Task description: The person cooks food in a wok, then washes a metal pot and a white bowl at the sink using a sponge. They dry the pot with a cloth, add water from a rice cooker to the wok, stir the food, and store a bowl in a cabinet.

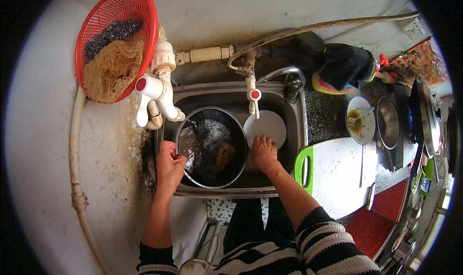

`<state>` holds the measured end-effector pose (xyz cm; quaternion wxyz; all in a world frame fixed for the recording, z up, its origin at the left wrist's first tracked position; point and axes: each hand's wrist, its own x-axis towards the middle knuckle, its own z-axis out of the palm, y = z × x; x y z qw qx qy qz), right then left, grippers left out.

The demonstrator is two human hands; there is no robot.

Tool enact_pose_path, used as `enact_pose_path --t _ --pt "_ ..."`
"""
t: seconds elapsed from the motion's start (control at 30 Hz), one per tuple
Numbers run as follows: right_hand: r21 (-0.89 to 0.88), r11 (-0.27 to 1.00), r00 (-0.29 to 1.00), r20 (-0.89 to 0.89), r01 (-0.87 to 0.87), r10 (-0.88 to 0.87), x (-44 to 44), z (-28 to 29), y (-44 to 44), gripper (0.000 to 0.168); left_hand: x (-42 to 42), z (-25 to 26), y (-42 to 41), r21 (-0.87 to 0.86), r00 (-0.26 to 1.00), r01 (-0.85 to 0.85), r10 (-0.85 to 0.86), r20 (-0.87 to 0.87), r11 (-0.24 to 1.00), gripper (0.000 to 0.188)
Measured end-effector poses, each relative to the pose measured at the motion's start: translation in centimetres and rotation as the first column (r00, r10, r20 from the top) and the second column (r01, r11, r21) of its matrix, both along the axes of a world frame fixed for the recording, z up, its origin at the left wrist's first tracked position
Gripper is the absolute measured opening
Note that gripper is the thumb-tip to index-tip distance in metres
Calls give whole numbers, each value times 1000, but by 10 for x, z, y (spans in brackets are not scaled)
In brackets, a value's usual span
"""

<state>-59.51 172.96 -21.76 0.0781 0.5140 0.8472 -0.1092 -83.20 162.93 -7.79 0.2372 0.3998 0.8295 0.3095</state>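
A dark round pan (237, 166) holding water, some froth and a brownish scrubbing pad (225, 156) sits in the left part of the metal sink (302, 130). My left hand (170, 166) grips its left rim, the thumb near the inner edge. To the right of the pan lies a round pale plate or lid (266, 125) in the sink. My right hand (264, 154) rests on its lower part with the fingers bent; whether they grip it is unclear. Above the pan is a white plastic tap (157, 90), and a second tap (253, 98) hangs over the pale round piece.
A red plastic basket (153, 32) with scouring pads hangs at the upper left. Right of the sink lies a white cutting board (332, 170) with a green handle and a knife (370, 196). Beyond stand a bowl with a spoon (369, 130), a metal bowl (387, 123) and a pot lid (432, 123).
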Motion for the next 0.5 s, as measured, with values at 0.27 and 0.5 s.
enact_pose_path --t 0.27,0.5 --pt "-283 947 974 123 -151 192 -4 -17 30 35 8 10 1 54 1000 9 -8 -20 998 26" --pt "-927 374 117 -368 29 -922 24 14 49 27 17 56 7 71 987 -112 103 124 991 24"
